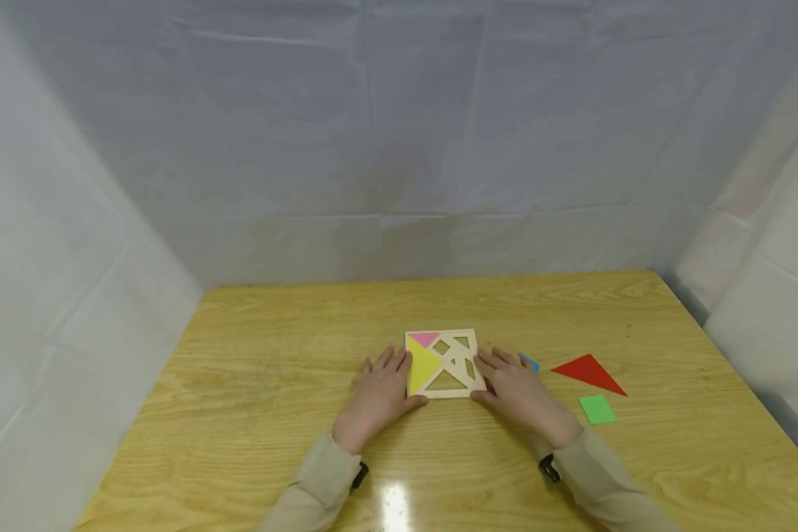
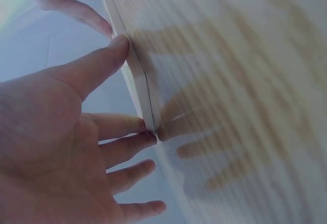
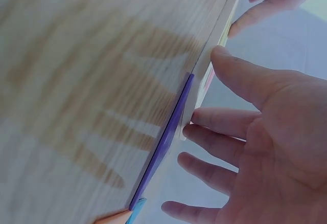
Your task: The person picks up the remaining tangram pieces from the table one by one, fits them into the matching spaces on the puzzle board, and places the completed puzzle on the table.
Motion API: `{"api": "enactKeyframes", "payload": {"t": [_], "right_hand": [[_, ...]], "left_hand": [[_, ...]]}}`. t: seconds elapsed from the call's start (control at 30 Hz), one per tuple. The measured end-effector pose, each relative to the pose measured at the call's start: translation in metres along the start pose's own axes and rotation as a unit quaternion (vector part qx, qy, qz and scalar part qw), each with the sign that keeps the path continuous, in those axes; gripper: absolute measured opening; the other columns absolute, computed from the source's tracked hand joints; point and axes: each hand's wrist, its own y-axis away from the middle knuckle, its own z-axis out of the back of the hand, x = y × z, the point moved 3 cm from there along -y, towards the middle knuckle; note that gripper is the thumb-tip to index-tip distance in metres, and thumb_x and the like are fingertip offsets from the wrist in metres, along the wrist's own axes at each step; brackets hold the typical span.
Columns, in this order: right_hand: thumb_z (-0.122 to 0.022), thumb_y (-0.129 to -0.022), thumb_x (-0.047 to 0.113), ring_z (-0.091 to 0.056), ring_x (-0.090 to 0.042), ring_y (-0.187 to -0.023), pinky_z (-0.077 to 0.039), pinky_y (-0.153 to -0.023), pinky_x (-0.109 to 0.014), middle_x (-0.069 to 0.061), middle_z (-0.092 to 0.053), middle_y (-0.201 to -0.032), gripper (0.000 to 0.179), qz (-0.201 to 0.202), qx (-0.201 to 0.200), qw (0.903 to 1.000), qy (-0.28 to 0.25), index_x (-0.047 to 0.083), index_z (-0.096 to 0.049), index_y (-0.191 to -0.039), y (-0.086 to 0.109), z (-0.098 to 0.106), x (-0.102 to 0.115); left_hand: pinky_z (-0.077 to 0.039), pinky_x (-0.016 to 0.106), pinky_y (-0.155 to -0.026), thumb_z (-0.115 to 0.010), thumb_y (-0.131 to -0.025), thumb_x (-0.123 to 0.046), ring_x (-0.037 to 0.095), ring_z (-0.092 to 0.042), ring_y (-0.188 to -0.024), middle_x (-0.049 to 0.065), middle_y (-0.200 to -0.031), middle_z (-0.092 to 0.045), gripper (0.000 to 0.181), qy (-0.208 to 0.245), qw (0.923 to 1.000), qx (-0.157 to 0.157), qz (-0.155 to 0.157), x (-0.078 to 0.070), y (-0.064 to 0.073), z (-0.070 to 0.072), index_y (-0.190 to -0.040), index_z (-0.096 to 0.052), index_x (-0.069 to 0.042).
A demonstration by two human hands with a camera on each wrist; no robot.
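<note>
A pale wooden tangram board point(image 1: 448, 394) lies flat on the table, a yellow triangle point(image 1: 422, 365) and a pink triangle point(image 1: 425, 338) set in its left part. Several cut-out shapes to their right show through to the wood below. My left hand point(image 1: 377, 395) touches the board's left side, fingertips along the edge and thumb at the near corner. My right hand point(image 1: 519, 388) rests likewise against the right side. Both hands keep their fingers spread and fairly straight. In the right wrist view, a purple piece point(image 3: 166, 137) lies beside the board's edge, close to the right hand's fingers.
Right of the right hand lie a red triangle point(image 1: 588, 371) and a green square point(image 1: 597, 408). A blue piece point(image 1: 529, 363) is partly covered by that hand. An orange piece point(image 3: 113, 218) shows low in the right wrist view. White cloth point(image 1: 399, 148) hangs behind the table.
</note>
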Motion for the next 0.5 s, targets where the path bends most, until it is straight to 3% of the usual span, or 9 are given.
{"api": "enactKeyframes", "payload": {"t": [0.5], "right_hand": [[-0.068,-0.096,0.035,-0.048,-0.043,-0.136,-0.036,-0.107,-0.070,-0.018,-0.053,-0.149,0.060,-0.003,-0.011,0.9999,0.013,-0.002,-0.057,-0.141,0.0090,-0.0017,0.0036]], "left_hand": [[-0.028,0.066,-0.116,-0.069,-0.093,-0.046,0.041,-0.031,-0.148,0.022,-0.155,-0.042,0.081,-0.004,1.0000,-0.003,-0.004,-0.0056,0.0085,-0.0007,-0.149,-0.043,0.006]]}}
